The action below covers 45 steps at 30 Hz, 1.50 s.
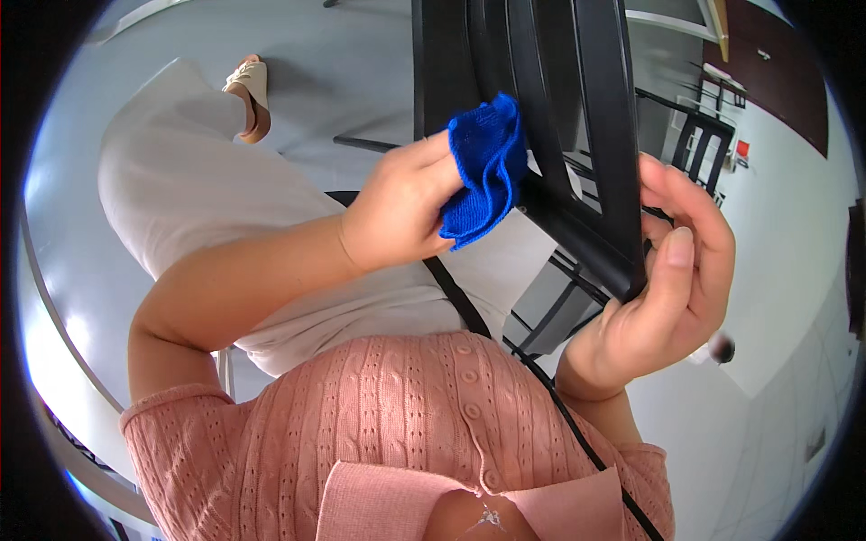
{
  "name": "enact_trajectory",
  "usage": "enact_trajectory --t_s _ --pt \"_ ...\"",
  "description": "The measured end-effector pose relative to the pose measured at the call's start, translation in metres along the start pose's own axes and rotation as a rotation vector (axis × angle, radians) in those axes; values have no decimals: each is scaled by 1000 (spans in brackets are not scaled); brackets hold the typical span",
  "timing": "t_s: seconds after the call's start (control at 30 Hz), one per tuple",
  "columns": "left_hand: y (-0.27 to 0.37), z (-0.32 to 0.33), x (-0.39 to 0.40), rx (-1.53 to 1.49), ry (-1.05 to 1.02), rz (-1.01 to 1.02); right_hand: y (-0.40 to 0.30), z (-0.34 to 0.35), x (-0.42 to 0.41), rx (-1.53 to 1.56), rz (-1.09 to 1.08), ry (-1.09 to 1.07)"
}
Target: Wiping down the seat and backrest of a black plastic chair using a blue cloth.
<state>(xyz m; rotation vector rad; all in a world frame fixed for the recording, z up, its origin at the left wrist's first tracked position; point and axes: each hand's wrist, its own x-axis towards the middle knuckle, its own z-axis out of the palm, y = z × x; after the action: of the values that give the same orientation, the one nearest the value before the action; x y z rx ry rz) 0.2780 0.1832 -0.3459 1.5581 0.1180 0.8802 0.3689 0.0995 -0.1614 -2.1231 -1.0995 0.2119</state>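
My left hand (399,203) holds a folded blue knit cloth (484,172), back of the hand towards the camera. The cloth lies against the slats of a black slatted chair back (605,122), near its bottom rail. Some fingertips are hidden under the cloth. At the right, my right hand (676,291) holds the outer edge and corner of the same chair back, with the corner at the palm, the fingers along the edge and the thumb raised.
Below the chair back are thin black bars. Another black slatted chair (703,149) stands on the grey floor (325,54) at the right, near a small red object (743,148). A black strap (457,294) crosses my light trousers (203,169). My shoe (252,101) is at the upper left.
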Motion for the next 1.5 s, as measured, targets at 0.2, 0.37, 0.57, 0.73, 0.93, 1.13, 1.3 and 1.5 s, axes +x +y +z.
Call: enact_trajectory --t_s 0.2,0.37,0.57,0.73,0.93,1.13,1.3,1.5 --pt "-10 0 23 54 -122 358 3 1 8 21 -25 42" --pt "2 22 19 -14 -244 333 -1 -7 1 17 -31 63" --pt "-5 32 9 115 -235 244 1 -11 -1 -9 -3 53" --pt "-32 32 4 250 -382 236 -1 -11 0 -1 27 70" --pt "5 35 7 -104 -153 271 1 -8 -6 -11 38 76" --pt "19 32 22 -102 -193 341 2 -13 -5 96 20 40" --pt "-14 26 6 272 -409 154 2 -10 -6 82 31 115" --pt "-17 35 6 120 -362 137 1 -15 -9 12 28 120"
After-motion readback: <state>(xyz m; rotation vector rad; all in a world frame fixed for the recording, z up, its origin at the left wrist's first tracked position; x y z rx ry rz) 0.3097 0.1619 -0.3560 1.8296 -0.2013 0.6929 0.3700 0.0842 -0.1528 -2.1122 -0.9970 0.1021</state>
